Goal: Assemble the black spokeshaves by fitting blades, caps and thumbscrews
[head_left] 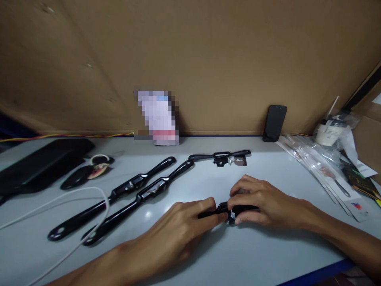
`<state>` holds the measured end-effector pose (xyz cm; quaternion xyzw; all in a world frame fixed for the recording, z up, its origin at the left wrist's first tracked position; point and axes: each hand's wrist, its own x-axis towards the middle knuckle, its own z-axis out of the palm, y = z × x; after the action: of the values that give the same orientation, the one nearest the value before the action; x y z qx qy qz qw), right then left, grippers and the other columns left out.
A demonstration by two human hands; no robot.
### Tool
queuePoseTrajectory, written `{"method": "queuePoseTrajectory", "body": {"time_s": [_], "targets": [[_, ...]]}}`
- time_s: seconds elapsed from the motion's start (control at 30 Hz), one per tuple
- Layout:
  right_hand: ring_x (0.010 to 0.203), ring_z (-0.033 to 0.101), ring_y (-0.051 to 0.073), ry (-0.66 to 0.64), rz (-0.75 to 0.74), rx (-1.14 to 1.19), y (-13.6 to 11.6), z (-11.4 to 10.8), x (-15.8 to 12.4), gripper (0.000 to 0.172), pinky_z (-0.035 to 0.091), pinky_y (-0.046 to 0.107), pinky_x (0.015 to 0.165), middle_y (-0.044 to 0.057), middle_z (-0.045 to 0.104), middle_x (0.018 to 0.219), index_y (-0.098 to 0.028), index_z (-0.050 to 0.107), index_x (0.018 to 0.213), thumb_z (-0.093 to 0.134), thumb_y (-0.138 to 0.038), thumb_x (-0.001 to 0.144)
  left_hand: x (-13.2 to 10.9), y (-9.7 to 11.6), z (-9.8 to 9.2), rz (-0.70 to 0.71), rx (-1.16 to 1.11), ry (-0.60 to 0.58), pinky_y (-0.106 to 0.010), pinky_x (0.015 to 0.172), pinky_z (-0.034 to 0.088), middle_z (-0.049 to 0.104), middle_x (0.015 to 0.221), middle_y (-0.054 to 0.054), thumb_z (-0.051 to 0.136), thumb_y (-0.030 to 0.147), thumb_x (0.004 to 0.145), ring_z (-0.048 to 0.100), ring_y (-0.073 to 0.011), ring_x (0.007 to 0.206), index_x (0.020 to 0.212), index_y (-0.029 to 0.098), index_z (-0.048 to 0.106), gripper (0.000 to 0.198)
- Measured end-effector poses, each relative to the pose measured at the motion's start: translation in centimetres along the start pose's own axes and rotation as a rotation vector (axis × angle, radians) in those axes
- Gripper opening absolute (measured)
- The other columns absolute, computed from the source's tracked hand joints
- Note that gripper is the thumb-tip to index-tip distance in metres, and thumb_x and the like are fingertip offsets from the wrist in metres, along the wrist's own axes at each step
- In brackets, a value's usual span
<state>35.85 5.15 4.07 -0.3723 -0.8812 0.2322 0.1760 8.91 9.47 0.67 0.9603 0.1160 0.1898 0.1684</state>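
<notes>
A black spokeshave (222,206) lies low over the front of the table between my two hands. My left hand (184,222) is closed on its left handle, with the index finger reaching to the middle. At the middle, my right hand (264,200) pinches around a small silver screw (232,215) on the body; its fingers partly cover the right handle. Two more black spokeshaves, one (130,186) behind the other (153,190), lie slantwise to the left. Farther back rests another spokeshave (222,154), beside a black cap plate (220,162), small screws (230,161) and a flat blade (241,161).
A white cable (104,194) crosses the left spokeshaves' handles. Keys with a ring (99,161) and a black case (44,165) lie far left. A phone (274,124) leans on the cardboard wall (220,59). Packaged tools (324,174) and a bagged cup (330,133) occupy the right.
</notes>
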Motion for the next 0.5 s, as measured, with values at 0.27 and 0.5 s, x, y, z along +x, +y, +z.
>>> {"method": "queuePoseTrajectory", "body": {"time_s": [0.27,0.5], "targets": [[0.102,0.064,0.023,0.037,-0.048,-0.073,-0.3,0.9,0.0,0.020,0.055,0.038,0.090,0.010,0.070,0.113,-0.018,0.075,0.109,0.075,-0.036,0.101,-0.1,-0.2,0.2,-0.027,-0.004,-0.004,-0.029,0.057,0.045,0.066,0.096,-0.003,0.039,-0.001,0.095,0.063,-0.0182,0.070,0.128,0.027,0.067,0.052],[0.115,0.066,0.027,0.297,0.062,-0.111,1.2,-0.6,0.0,0.028,0.056,0.046,0.100,0.011,0.072,0.121,-0.020,0.069,0.124,0.066,-0.042,0.106,-0.5,0.0,0.7,0.020,0.120,0.130,-0.035,0.069,0.053,0.067,0.109,-0.008,0.047,0.008,0.100,0.065,-0.0236,0.085,0.129,0.027,0.067,0.040]]}}
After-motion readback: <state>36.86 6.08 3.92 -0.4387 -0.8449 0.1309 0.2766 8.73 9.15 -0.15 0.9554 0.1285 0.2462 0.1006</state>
